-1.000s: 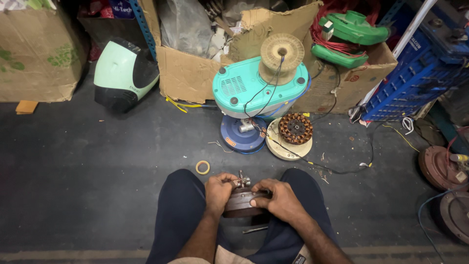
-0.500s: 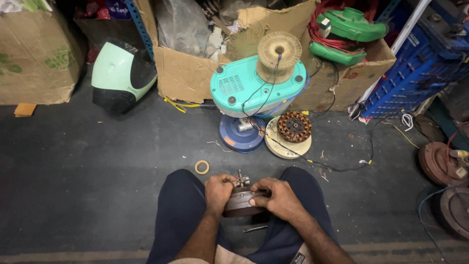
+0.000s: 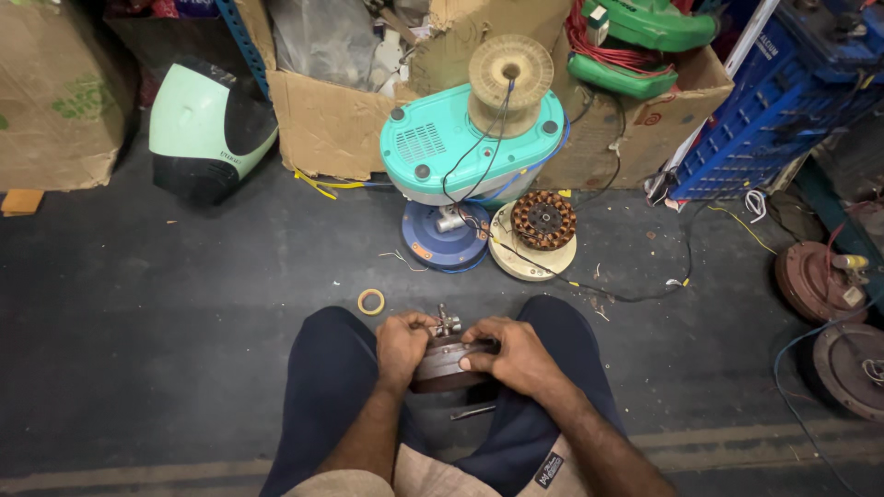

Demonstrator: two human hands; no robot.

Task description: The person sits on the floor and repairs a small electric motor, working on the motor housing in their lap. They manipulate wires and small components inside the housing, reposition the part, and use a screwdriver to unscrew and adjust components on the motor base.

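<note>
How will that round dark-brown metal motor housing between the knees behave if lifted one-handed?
The round dark-brown metal motor housing looks thick and solid, so probably heavy for its size and rigid. The left hand and right hand both clamp its rim, suggesting a single hand might slip. Its round edge could roll if set down sideways.

Round brown motor part (image 3: 442,364) mostly covered: left hand (image 3: 401,351) wraps its left side, right hand (image 3: 516,357) its right, so only the middle strip and the small metal shaft (image 3: 447,321) show. Underside hidden between the knees. Thin metal tool (image 3: 473,412) below it is too small to identify (screwdriver or rod, can't tell). Brown motor housing (image 3: 852,370) cut by the right edge. Cardboard box (image 3: 55,92) cut at left.
</note>
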